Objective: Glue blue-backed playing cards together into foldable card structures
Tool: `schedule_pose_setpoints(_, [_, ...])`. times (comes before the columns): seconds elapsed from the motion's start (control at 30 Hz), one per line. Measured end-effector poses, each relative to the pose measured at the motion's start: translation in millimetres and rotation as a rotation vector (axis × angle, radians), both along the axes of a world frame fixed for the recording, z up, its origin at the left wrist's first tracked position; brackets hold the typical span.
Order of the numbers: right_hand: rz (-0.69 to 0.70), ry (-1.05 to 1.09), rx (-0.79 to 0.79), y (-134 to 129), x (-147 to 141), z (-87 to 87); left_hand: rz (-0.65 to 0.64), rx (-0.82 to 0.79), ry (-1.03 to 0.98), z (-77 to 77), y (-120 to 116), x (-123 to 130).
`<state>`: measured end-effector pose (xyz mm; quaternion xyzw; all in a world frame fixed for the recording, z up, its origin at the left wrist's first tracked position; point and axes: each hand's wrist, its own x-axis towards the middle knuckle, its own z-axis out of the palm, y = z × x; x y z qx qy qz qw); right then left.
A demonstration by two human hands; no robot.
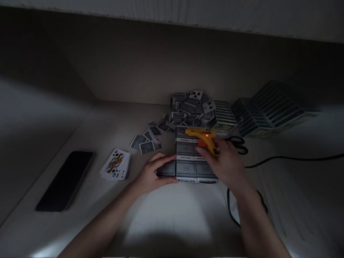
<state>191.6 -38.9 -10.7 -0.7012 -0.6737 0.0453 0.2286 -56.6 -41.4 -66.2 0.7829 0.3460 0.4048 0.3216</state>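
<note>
A flat block covered with patterned playing cards (186, 170) lies on the table in front of me. At its left side, my left hand (153, 171) has thumb and index finger spread around a single card (167, 169), pressing it against the block's edge. My right hand (227, 161) is wrapped round the handle of a yellow glue gun (200, 133) with an orange trigger and a lit red light. The gun lies over the block's upper part, its nozzle pointing left.
Loose cards (188, 106) are heaped behind the block. Card-built stepped structures (258, 114) stand back right, near black scissors (239, 142). A card stack (116, 165) and a phone (65, 181) lie left. A black cable (290, 157) runs right.
</note>
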Motion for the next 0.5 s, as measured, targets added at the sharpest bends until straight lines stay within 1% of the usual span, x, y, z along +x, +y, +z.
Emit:
schedule_pose_setpoints(0.07, [-0.032,-0.028,-0.026,1.1,-6.2,-0.7,0.005,-0.033,-0.002,-0.3,-0.6,0.1])
schedule_pose_setpoints(0.17, [-0.107,-0.063,-0.015,2.9,-15.0,-1.9,0.006,-0.064,0.004,-0.3,-1.1,-0.1])
schedule_pose_setpoints(0.27, [-0.123,-0.087,0.000,6.1,-18.6,-3.3,-0.007,-0.054,0.005,-0.3,-0.4,-0.1])
schedule_pose_setpoints(0.37, [-0.110,-0.065,0.014,9.7,-15.7,-2.7,-0.025,-0.019,-0.006,-0.5,0.5,0.1])
schedule_pose_setpoints(0.5, [-0.102,-0.017,-0.053,11.5,-3.5,2.7,-0.034,0.002,-0.024,-0.2,1.1,-0.2])
